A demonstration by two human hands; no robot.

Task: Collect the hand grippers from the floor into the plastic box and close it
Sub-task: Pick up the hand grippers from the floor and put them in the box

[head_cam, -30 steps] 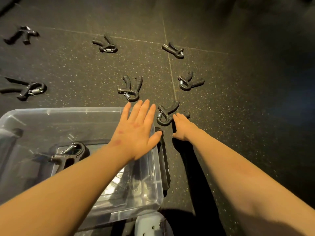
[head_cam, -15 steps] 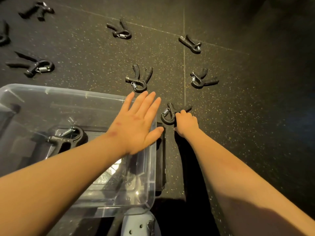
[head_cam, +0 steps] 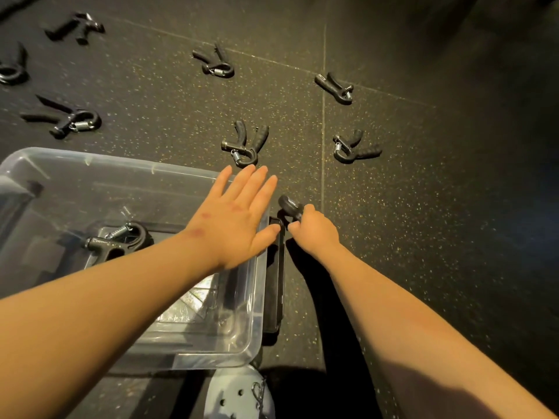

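A clear plastic box (head_cam: pixel 90 164) stands open on the dark floor at the lower left, with one black hand gripper (head_cam: pixel 116 238) lying inside. My left hand (head_cam: pixel 234 217) is spread flat, fingers straight, over the box's far right corner. Just right of that corner my right hand (head_cam: pixel 316 229) grips a black hand gripper (head_cam: pixel 289 205) by its handles, its spring end sticking up. Several more hand grippers lie scattered on the floor: one (head_cam: pixel 245 143) just beyond my left fingertips, another (head_cam: pixel 354 148) to its right, others farther back.
A black latch (head_cam: pixel 276 282) hangs along the box's right side. A light perforated shoe (head_cam: pixel 239 394) shows at the bottom edge below the box. More grippers lie at the far left (head_cam: pixel 65 120) and far back (head_cam: pixel 216 63). A floor seam (head_cam: pixel 323 122) runs between them.
My right hand reached the nearest gripper on the floor, closed round its handles and lifted it, spring end up. My left hand stayed spread over the box corner. The view shifted closer.
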